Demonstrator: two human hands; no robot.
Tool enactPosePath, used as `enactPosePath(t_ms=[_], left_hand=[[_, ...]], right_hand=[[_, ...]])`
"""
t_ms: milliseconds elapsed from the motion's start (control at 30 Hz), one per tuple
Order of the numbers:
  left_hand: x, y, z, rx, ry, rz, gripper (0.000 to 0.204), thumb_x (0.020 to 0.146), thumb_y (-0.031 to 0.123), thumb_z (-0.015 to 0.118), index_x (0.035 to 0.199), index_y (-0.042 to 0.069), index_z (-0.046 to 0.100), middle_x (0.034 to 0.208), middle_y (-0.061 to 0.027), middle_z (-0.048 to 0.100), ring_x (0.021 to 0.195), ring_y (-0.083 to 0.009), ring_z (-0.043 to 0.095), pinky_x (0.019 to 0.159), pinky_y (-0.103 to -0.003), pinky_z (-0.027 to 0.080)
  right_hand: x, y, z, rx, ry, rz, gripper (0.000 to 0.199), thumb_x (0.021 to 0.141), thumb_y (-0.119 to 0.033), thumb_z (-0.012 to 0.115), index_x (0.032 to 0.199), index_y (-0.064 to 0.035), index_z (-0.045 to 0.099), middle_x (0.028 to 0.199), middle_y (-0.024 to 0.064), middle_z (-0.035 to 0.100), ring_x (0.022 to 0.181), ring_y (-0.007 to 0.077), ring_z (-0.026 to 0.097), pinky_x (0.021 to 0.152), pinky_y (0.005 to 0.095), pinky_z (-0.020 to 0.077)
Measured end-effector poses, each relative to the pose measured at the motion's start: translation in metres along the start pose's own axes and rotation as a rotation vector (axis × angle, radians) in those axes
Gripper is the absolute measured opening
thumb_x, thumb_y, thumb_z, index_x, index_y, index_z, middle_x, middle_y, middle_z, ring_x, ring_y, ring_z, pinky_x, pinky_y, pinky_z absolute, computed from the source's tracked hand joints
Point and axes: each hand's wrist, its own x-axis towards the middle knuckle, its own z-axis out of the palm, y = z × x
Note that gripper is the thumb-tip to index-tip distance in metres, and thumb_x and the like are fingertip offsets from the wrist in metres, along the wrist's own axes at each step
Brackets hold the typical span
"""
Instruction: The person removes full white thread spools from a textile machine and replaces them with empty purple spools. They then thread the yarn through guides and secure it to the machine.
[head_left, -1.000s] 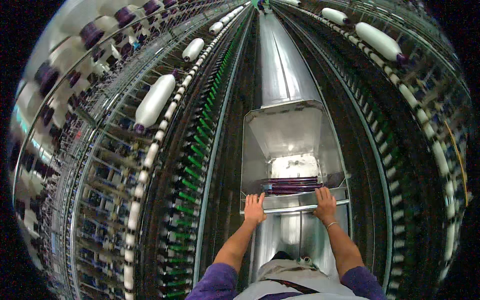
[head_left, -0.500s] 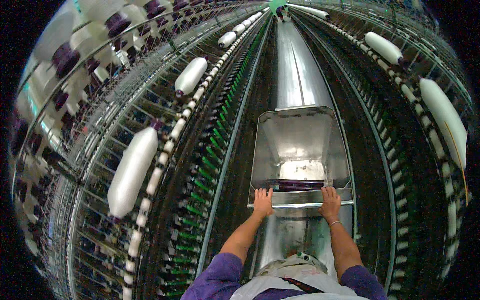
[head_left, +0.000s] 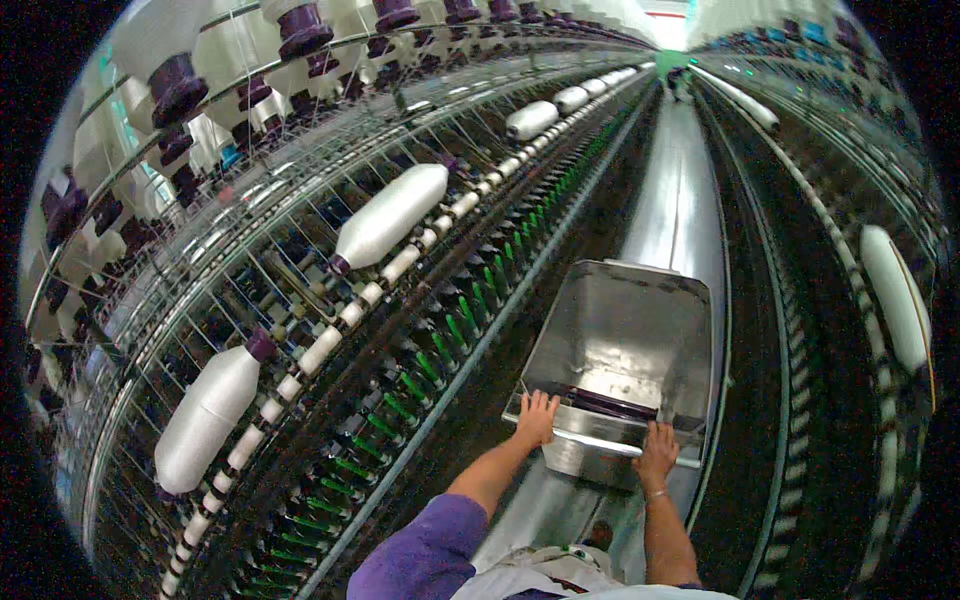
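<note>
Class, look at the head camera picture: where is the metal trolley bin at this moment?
The metal trolley bin sits right of centre in the aisle between two machine rows, with the left hand and right hand on its near rim.

Open aisle floor point(head_left: 680, 190) ahead — spindle frames point(head_left: 420, 330) flanking

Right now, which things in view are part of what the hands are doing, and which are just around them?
In hand:
- left hand and right hand, both on the near rim
- open metal cart
- dark purple tubes inside it

Just around:
- white roving bobbins hanging to the left
- green spindle tubes in rows
- shiny aisle floor ahead
</note>
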Motion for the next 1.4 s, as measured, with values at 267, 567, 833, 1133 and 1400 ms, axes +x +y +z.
enactPosePath(t_ms=[267,567,833,1133,1400], left_hand=[[0.113,-0.02,-0.033,-0.289,-0.187,0.11,0.082,0.077,0.027,0.079,0.147,0.012,0.037,0.148,-0.0155,0.037,0.139,-0.0354,0.033,0.112,-0.053,0.029],[0.003,-0.147,-0.187,-0.704,0.293,0.204,0.053,0.083,0.012,0.074,0.131,0.005,0.055,0.12,-0.0154,0.064,0.109,-0.0294,0.064,0.094,-0.042,0.051],[-0.011,-0.26,-0.416,-0.386,0.758,-0.105,0.041,0.08,0.006,0.071,0.12,0.004,0.065,0.101,-0.0101,0.069,0.085,-0.0193,0.066,0.079,-0.034,0.054],[0.045,-0.299,-0.509,-0.388,1.063,-0.366,0.066,0.086,0.006,0.066,0.146,0.003,0.037,0.104,-0.0166,0.067,0.082,-0.0265,0.067,0.076,-0.038,0.053],[0.093,-0.356,-0.567,-0.438,1.353,-0.404,0.021,0.089,0.005,0.055,0.11,0.002,0.061,0.081,-0.0211,0.065,0.077,-0.0361,0.066,0.068,-0.046,0.049]], right_hand=[[0.151,0.044,0.062,-0.05,-0.064,-0.051,0.08,0.059,-0.005,0.081,0.132,-0.0098,0.048,0.134,0.0099,0.047,0.129,0.0302,0.043,0.093,0.0451,0.0466],[0.265,0.058,0.067,-0.14,0.139,-0.02,0.073,0.06,-0.006,0.079,0.128,-0.0082,0.052,0.129,0.0118,0.051,0.124,0.0317,0.045,0.092,0.043,0.0483],[0.453,-0.375,-0.14,1.198,-0.02,-1.117,0.059,0.089,-0.008,0.065,0.143,-0.004,0.042,0.11,0.0201,0.066,0.092,0.0324,0.067,0.083,0.0371,0.0528],[0.474,-0.639,-0.379,1.436,0.333,-1.327,0.025,0.09,-0.02,0.06,0.107,-0.0025,0.067,0.079,0.0173,0.067,0.072,0.0331,0.064,0.066,0.0417,0.0492],[0.486,-0.649,-0.369,1.583,0.427,-1.363,0.011,0.084,-0.011,0.071,0.088,-0.0007,0.075,0.074,0.0048,0.072,0.062,0.0112,0.063,0.057,0.0262,0.0495]])
